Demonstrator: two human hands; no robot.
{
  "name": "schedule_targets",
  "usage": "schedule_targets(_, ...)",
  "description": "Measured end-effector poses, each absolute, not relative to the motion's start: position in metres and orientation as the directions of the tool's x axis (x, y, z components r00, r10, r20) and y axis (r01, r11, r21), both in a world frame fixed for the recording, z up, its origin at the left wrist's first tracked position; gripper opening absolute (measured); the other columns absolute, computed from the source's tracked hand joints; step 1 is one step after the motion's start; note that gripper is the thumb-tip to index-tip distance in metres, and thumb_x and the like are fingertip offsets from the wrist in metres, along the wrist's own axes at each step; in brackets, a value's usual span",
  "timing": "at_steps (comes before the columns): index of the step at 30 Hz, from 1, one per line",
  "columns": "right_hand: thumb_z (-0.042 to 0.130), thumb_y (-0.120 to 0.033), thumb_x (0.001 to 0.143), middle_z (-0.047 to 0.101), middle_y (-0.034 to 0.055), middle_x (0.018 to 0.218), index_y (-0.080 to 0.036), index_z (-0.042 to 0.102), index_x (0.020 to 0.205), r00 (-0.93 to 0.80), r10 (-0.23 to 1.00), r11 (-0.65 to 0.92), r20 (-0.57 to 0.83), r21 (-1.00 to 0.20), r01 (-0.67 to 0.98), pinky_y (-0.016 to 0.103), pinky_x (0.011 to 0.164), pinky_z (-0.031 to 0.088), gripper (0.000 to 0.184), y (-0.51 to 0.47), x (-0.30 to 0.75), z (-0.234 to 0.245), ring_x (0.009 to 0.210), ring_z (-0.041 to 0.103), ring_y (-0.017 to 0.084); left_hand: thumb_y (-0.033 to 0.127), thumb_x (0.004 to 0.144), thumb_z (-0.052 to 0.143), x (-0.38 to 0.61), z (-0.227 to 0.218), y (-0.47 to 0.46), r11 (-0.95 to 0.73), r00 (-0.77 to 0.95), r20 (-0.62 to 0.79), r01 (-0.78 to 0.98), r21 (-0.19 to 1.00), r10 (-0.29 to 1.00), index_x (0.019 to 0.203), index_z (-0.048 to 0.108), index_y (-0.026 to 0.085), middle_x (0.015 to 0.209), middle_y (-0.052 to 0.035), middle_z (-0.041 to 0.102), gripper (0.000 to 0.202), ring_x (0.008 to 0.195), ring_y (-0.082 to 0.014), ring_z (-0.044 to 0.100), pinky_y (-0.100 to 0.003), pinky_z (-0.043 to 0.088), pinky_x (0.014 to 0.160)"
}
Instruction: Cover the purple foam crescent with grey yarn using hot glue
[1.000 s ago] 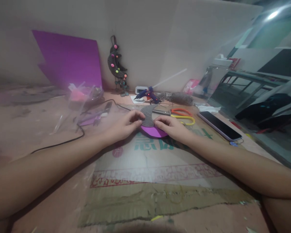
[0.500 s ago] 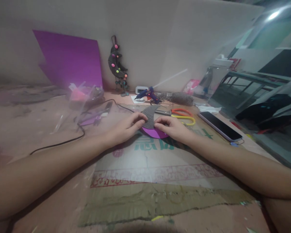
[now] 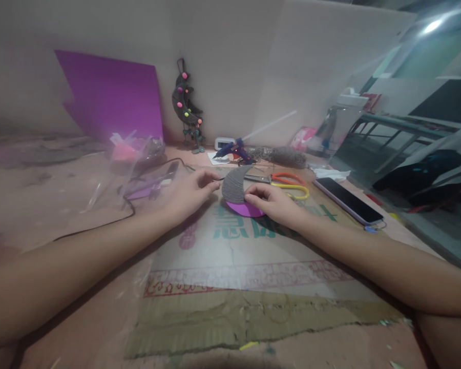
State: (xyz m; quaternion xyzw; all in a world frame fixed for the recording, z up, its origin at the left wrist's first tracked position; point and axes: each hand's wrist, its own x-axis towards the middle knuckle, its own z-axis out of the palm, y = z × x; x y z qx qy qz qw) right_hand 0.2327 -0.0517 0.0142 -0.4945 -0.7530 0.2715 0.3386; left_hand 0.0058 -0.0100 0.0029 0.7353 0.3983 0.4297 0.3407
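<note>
- Mid-frame, the right hand (image 3: 267, 200) pinches the edge of a crescent (image 3: 234, 187), grey cord (image 3: 235, 177) across its upper part, bare purple below.
- Just left of it, the left hand (image 3: 195, 193) sits apart, fingers curled; I cannot tell whether they pinch a strand.
- The step looks like covering the crescent with cord; the next move probably calls for a steady right-hand pinch.
- Right fingers hide some purple edge; the scissors' (image 3: 259, 178) tips are hard to make out.
</note>
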Motion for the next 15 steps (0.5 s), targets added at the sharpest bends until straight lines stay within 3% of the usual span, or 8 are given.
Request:
schedule_targets(11,0.055,-0.034,0.083,0.062,0.0010,0.075,-0.016,0.063,0.082,-0.285,0.923,0.381,0.257,-0.712,0.590,0.026,0.063,0.040,0.019,-0.0536,0.2312,0.0153,0.067,0.052,0.013,0.029,0.086,0.053,0.0047,-0.0022,-0.0067,-0.451,0.347,0.348,0.284,0.846,0.871,0.097,0.061,0.019,0.092,-0.0037,0.068,0.017,0.089,-0.0183,0.064,-0.034,0.049,0.081)
schedule_targets(15,0.055,-0.034,0.083,0.061,0.0007,0.074,-0.016,0.063,0.081,-0.277,0.927,0.371,0.253,-0.715,0.592,0.026,0.062,0.041,0.020,-0.0540,0.2311,0.0155,0.065,0.051,0.013,0.028,0.088,0.049,0.0054,0.0009,-0.0111,-0.460,0.364,0.352,0.274,0.844,0.862,0.100,0.060,0.019,0.088,-0.0036,0.067,0.020,0.085,-0.0173,0.064,-0.032,0.050,0.077)
